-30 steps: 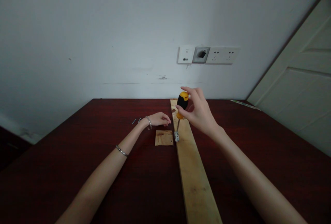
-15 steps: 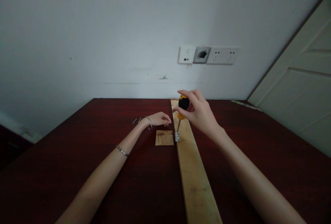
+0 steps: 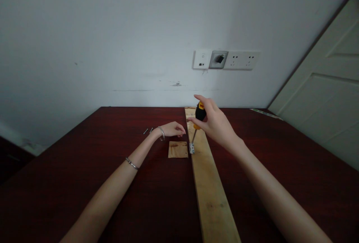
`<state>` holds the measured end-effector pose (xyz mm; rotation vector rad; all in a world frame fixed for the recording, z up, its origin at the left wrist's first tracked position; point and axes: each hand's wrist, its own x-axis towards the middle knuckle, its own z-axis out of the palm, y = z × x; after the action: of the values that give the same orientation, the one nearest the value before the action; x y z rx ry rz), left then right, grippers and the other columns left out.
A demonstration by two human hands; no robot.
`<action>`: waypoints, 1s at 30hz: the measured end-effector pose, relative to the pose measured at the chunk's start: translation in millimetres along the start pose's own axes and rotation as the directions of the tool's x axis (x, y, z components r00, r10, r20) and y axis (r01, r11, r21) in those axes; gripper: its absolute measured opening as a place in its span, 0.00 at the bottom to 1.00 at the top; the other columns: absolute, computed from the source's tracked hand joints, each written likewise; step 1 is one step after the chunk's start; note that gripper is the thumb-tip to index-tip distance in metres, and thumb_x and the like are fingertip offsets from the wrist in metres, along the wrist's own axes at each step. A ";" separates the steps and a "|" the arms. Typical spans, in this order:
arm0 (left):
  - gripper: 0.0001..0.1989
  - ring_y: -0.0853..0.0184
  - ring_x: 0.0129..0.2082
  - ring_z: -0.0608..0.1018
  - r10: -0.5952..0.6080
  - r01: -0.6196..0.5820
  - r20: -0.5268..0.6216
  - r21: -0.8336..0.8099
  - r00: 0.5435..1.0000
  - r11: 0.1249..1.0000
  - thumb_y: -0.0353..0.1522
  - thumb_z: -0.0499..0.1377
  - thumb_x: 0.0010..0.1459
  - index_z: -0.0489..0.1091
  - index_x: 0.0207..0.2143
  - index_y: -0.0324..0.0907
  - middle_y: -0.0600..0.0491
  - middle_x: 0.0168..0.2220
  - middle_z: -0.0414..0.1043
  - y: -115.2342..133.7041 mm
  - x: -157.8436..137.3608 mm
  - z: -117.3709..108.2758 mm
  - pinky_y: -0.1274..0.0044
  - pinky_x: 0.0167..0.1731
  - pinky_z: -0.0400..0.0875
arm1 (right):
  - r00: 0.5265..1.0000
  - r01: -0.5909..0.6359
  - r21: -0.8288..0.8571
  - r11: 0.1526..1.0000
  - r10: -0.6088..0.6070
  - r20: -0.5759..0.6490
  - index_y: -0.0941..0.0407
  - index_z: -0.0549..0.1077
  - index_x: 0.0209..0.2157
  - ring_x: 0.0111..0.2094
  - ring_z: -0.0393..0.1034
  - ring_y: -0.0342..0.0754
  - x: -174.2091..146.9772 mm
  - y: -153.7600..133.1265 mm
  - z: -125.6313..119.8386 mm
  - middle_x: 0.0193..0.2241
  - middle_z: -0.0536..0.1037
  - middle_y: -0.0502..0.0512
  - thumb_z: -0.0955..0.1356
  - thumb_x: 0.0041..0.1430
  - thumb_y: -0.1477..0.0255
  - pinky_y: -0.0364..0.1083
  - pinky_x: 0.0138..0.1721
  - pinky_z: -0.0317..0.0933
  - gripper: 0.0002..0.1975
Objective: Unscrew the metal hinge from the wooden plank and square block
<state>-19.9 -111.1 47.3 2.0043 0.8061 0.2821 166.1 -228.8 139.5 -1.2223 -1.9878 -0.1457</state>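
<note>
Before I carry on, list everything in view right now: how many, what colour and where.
screwdriver: one, yellow and black handle, tilted, tip at the hinge
hinge: one, silver, on the plank's left edge
plank: one, pale wood, lengthwise on the table
wood square: one, light brown, just left of the plank
screws: two visible, grey, left on the table
table: one, dark red-brown, below
strip: one, pale, far right of the table
wall: one, greyish white, behind
socket row: one, white and grey, on the wall
plug: one, black, in the grey section
door: one, whitish, right
bracelets: two, silver, left arm
left grip: one, bare, beside the plank
right grip: one, bare, around the screwdriver handle
</note>
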 end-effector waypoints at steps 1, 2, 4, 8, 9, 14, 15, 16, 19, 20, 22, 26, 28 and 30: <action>0.08 0.73 0.26 0.74 -0.002 0.002 -0.002 -0.001 1.000 1.000 0.26 0.56 0.53 0.74 0.34 0.34 0.53 0.24 0.74 0.0 0.0 0.2 0.81 0.32 0.68 | 1.000 0.002 0.011 1.000 -0.002 -0.001 0.53 0.55 0.59 0.43 0.67 0.57 0.2 0.4 0.8 0.44 0.69 0.61 0.65 0.57 0.65 0.57 0.41 0.65 0.29; 0.08 0.73 0.26 0.74 -0.003 0.003 -0.004 -0.003 1.000 1.000 0.26 0.56 0.53 0.74 0.34 0.34 0.53 0.25 0.74 -0.2 0.1 0.3 0.81 0.31 0.68 | 1.000 0.003 0.031 1.000 -0.003 -0.006 0.54 0.54 0.59 0.42 0.67 0.56 0.4 0.6 1.7 0.44 0.68 0.61 0.65 0.57 0.67 0.56 0.41 0.65 0.29; 0.08 0.73 0.26 0.74 -0.007 0.007 -0.006 -0.007 1.000 1.000 0.26 0.56 0.53 0.74 0.34 0.34 0.53 0.25 0.74 -1.2 0.5 0.5 0.81 0.31 0.68 | 0.999 0.010 0.090 0.996 -0.007 -0.035 0.54 0.53 0.60 0.42 0.67 0.54 0.8 1.1 3.4 0.45 0.67 0.61 0.65 0.56 0.70 0.54 0.41 0.65 0.31; 0.07 0.73 0.26 0.74 -0.008 0.008 -0.007 -0.014 1.000 1.000 0.26 0.56 0.53 0.74 0.34 0.34 0.54 0.25 0.74 -2.8 1.2 0.4 0.82 0.31 0.68 | 0.996 -0.010 0.276 0.961 0.034 -0.084 0.54 0.54 0.58 0.43 0.66 0.51 1.2 3.6 8.8 0.48 0.65 0.61 0.67 0.50 0.74 0.51 0.39 0.66 0.33; 0.07 0.73 0.26 0.74 -0.006 0.006 -0.007 -0.014 1.000 1.000 0.26 0.56 0.53 0.74 0.34 0.34 0.54 0.25 0.74 -2.8 1.1 0.3 0.82 0.31 0.68 | 0.995 -0.042 0.348 0.937 0.071 -0.072 0.53 0.54 0.57 0.41 0.67 0.50 1.3 4.7 10.7 0.49 0.65 0.61 0.67 0.49 0.74 0.49 0.36 0.67 0.33; 0.07 0.74 0.26 0.74 0.000 0.000 -0.005 -0.012 1.000 1.000 0.25 0.57 0.53 0.74 0.33 0.35 0.54 0.24 0.73 -1.7 0.5 -0.3 0.82 0.30 0.68 | 0.985 -0.153 0.587 0.795 0.167 0.031 0.53 0.60 0.49 0.36 0.68 0.47 1.8 11.2 19.0 0.41 0.70 0.55 0.70 0.48 0.69 0.44 0.28 0.66 0.26; 0.07 0.74 0.26 0.74 0.000 0.000 -0.005 -0.011 1.000 1.000 0.26 0.57 0.53 0.74 0.33 0.35 0.54 0.24 0.73 -1.6 0.5 -0.3 0.82 0.30 0.68 | 0.986 -0.151 0.589 0.794 0.160 0.037 0.53 0.62 0.47 0.37 0.68 0.47 1.9 12.0 19.7 0.39 0.71 0.54 0.70 0.48 0.69 0.45 0.29 0.66 0.24; 0.07 0.74 0.26 0.74 -0.001 0.001 -0.005 -0.010 1.000 1.000 0.26 0.57 0.53 0.74 0.33 0.35 0.54 0.24 0.73 -1.6 0.6 -0.3 0.82 0.30 0.68 | 0.987 -0.147 0.582 0.800 0.154 0.038 0.53 0.63 0.46 0.37 0.68 0.47 2.0 12.5 20.0 0.39 0.71 0.54 0.70 0.49 0.68 0.46 0.31 0.66 0.22; 0.06 0.73 0.26 0.74 0.000 0.000 -0.005 -0.009 1.000 1.000 0.26 0.58 0.53 0.74 0.33 0.35 0.54 0.24 0.73 -2.3 1.1 -0.4 0.82 0.31 0.68 | 0.988 -0.119 0.519 0.847 0.154 -0.024 0.54 0.65 0.46 0.37 0.68 0.48 2.0 12.7 19.6 0.41 0.71 0.56 0.70 0.49 0.69 0.47 0.32 0.67 0.21; 0.06 0.73 0.26 0.74 0.001 -0.001 -0.004 -0.009 1.000 1.000 0.27 0.58 0.53 0.74 0.33 0.35 0.54 0.24 0.73 -2.6 1.2 -0.5 0.82 0.31 0.68 | 0.987 -0.113 0.494 0.862 0.154 -0.042 0.53 0.65 0.46 0.37 0.68 0.48 2.0 12.4 19.2 0.42 0.71 0.56 0.70 0.49 0.70 0.47 0.32 0.67 0.21; 0.06 0.73 0.27 0.75 0.002 -0.002 -0.002 -0.011 1.000 1.000 0.27 0.58 0.53 0.74 0.33 0.35 0.54 0.24 0.73 -3.3 1.6 -0.6 0.82 0.31 0.68 | 0.987 -0.112 0.460 0.881 0.153 -0.051 0.53 0.66 0.46 0.36 0.68 0.48 2.1 11.2 18.1 0.41 0.71 0.56 0.70 0.48 0.70 0.48 0.32 0.67 0.22; 0.07 0.73 0.26 0.74 0.002 -0.002 -0.003 -0.013 1.000 1.000 0.27 0.57 0.53 0.74 0.33 0.35 0.54 0.24 0.74 -4.8 2.0 -0.5 0.82 0.31 0.68 | 0.988 -0.120 0.470 0.875 0.152 -0.031 0.53 0.62 0.54 0.32 0.68 0.45 2.2 6.5 13.5 0.41 0.71 0.55 0.69 0.48 0.72 0.48 0.32 0.67 0.29; 0.07 0.73 0.26 0.74 0.001 -0.001 -0.005 -0.013 1.000 1.000 0.26 0.57 0.53 0.74 0.33 0.34 0.54 0.24 0.73 -5.3 2.0 -0.6 0.82 0.30 0.67 | 0.992 -0.088 0.439 0.894 0.119 -0.043 0.52 0.58 0.58 0.32 0.68 0.45 1.7 3.9 10.2 0.42 0.71 0.55 0.68 0.49 0.74 0.48 0.33 0.67 0.33; 0.07 0.74 0.26 0.74 0.002 -0.002 -0.005 -0.013 1.000 1.000 0.26 0.57 0.53 0.74 0.33 0.34 0.54 0.24 0.73 -5.4 1.9 -0.8 0.82 0.30 0.67 | 0.996 -0.030 0.377 0.926 0.057 -0.061 0.51 0.59 0.58 0.35 0.68 0.46 1.1 1.9 7.3 0.44 0.71 0.55 0.66 0.50 0.76 0.49 0.36 0.67 0.32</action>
<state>-21.2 -107.4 43.0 1.9934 0.8035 0.2923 163.3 -223.6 134.7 -0.9956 -1.8193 0.2058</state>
